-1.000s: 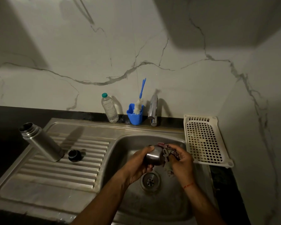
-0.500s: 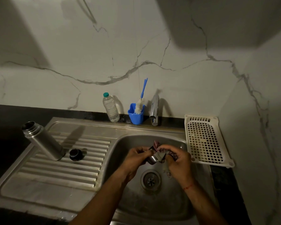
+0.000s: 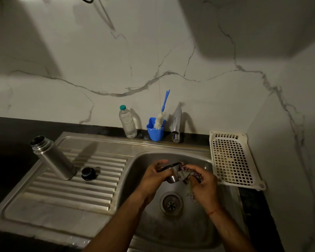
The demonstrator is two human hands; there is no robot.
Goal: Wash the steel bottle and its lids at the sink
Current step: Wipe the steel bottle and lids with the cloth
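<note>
Over the sink basin (image 3: 204, 224), my left hand (image 3: 154, 176) grips a steel cup-shaped lid (image 3: 171, 171), tilted with its open side up and left. Pressed against the lid's right side is a dark scrub cloth (image 3: 186, 174), bunched in my right hand (image 3: 205, 184). The open steel bottle (image 3: 53, 158) stands on the ribbed drainboard (image 3: 71, 190) at the left, without a cap. A small black inner lid (image 3: 88, 173) sits just to the right of the bottle's base.
At the back wall stand a clear plastic bottle (image 3: 127, 122), a blue cup (image 3: 155, 130) holding a bottle brush (image 3: 162, 111), and the tap (image 3: 176, 127). A white perforated tray (image 3: 231, 159) lies right of the basin. The drain (image 3: 171, 203) sits below my hands.
My left hand has turned the steel lid so its rim now faces up and left, and my right hand has shifted the cloth along its side. Bottle and black lid have not moved.
</note>
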